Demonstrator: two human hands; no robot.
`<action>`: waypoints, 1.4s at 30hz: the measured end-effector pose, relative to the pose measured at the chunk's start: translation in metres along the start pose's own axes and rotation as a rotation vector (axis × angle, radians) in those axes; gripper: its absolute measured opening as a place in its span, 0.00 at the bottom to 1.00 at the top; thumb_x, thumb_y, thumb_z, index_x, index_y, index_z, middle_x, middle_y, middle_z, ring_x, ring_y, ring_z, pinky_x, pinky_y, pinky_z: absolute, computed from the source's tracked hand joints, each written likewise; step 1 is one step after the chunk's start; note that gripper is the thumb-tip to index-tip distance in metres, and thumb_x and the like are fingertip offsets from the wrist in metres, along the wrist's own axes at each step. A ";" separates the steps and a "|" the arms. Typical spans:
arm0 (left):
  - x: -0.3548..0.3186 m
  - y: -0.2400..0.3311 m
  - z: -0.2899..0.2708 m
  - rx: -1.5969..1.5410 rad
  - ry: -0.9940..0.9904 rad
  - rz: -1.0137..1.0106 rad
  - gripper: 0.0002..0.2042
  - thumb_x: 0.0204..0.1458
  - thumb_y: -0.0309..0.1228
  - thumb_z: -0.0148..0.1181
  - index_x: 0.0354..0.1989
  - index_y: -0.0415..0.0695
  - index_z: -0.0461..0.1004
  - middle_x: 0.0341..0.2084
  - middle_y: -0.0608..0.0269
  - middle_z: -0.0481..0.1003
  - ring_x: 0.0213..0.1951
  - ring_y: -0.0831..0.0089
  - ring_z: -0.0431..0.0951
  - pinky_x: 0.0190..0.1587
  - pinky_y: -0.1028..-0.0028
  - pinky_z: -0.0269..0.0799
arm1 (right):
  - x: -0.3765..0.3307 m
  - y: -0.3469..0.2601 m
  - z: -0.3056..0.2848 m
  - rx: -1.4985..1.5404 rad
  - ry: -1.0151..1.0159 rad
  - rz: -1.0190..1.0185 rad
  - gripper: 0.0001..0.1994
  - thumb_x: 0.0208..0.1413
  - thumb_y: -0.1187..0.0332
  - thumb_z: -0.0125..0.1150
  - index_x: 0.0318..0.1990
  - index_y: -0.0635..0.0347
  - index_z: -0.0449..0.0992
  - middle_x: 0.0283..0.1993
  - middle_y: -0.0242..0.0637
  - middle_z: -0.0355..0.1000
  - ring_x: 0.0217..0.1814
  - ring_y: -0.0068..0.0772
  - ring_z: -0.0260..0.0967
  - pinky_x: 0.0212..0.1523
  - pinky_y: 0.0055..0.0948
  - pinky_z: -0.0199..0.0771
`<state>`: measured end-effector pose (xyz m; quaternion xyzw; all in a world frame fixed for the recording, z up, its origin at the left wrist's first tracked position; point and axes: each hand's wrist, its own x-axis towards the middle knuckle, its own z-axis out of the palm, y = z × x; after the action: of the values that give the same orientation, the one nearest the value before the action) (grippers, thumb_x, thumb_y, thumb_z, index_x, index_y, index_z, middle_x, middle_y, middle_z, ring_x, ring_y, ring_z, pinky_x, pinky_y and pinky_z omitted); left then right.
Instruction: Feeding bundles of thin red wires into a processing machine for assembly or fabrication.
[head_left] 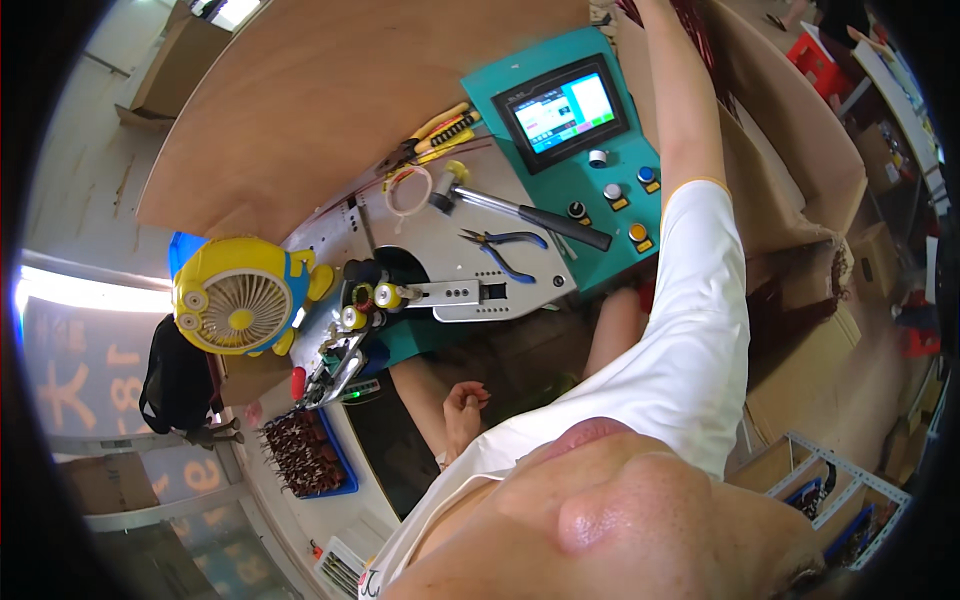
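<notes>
The right forearm (683, 110) reached up past the top edge beside an open cardboard box (805, 120), near the dark red strands (703, 30) at that box's inner side, and its hand lay out of sight, so whether those fingers gripped anything could not be told. The left hand (463, 411) rested low before the body with fingers loosely bent, their hold unclear, while pliers (497, 239) and a hammer (520, 211) lay on the metal plate (447, 248) beyond.
</notes>
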<state>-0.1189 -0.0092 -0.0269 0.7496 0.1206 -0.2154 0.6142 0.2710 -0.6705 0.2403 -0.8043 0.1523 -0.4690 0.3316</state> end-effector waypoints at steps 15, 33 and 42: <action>-0.040 -0.021 -0.035 -0.050 0.049 0.057 0.12 0.59 0.16 0.42 0.44 0.38 0.74 0.35 0.59 0.76 0.38 0.71 0.78 0.45 0.73 0.77 | -0.029 -0.100 -0.059 -0.361 -0.426 0.010 0.16 0.48 0.58 0.56 0.27 0.63 0.81 0.31 0.55 0.77 0.37 0.54 0.78 0.40 0.47 0.77; -0.014 0.012 -0.002 -0.015 -0.016 0.062 0.12 0.57 0.16 0.42 0.42 0.36 0.73 0.34 0.60 0.76 0.38 0.74 0.77 0.43 0.76 0.76 | -0.093 0.019 -0.055 -0.737 -0.374 0.169 0.12 0.52 0.69 0.57 0.42 0.63 0.81 0.47 0.57 0.76 0.51 0.55 0.76 0.51 0.48 0.77; -0.029 -0.004 -0.013 0.012 -0.011 0.089 0.12 0.57 0.16 0.42 0.42 0.37 0.74 0.33 0.62 0.76 0.37 0.74 0.77 0.42 0.76 0.75 | -0.076 0.032 -0.096 -0.172 -0.707 0.123 0.13 0.54 0.70 0.53 0.24 0.62 0.83 0.25 0.48 0.79 0.25 0.40 0.79 0.32 0.40 0.82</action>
<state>-0.1435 0.0065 -0.0149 0.7566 0.0827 -0.1926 0.6193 0.1516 -0.6893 0.2019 -0.9310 0.1151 -0.1267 0.3225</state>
